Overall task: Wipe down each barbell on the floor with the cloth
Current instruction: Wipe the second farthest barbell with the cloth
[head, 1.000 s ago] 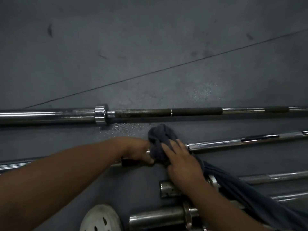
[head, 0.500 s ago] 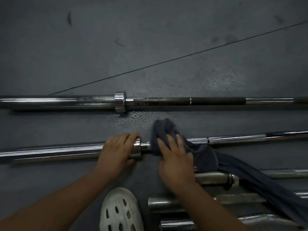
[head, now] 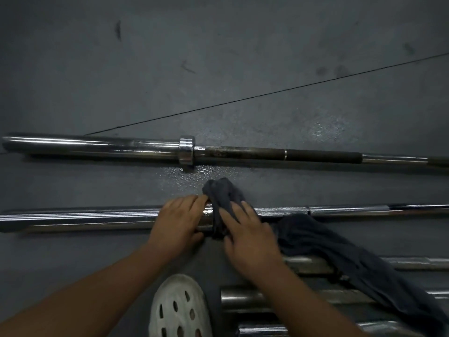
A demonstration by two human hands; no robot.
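Barbell of long chrome steel [head: 73,217], the middle one of those I see, lies left to right on the dark grey rubber floor [head: 243,57], just under my hands. Its thick sleeve shines with long streaks of light and its thinner shaft runs off to the right.

A second chrome barbell [head: 97,144] lies farther away, well apart from my hands. It has a dark, worn shaft and a bright round collar [head: 186,149].

Several more steel bar ends [head: 243,297] lie close together at the lower right. A long dark grey cloth [head: 340,251] is bunched over the middle barbell where the sleeve meets the shaft. Its tail trails across those nearer bar ends and hides part of them.

My right hand [head: 247,237], a little blurred, presses the cloth on the shaft with its fingers spread and almost straight. My left hand [head: 177,222] rests on the sleeve end just beside the cloth, its fingers nearly straight and laid across the metal. A white perforated shoe [head: 177,310] stands below both hands, at the bottom edge.
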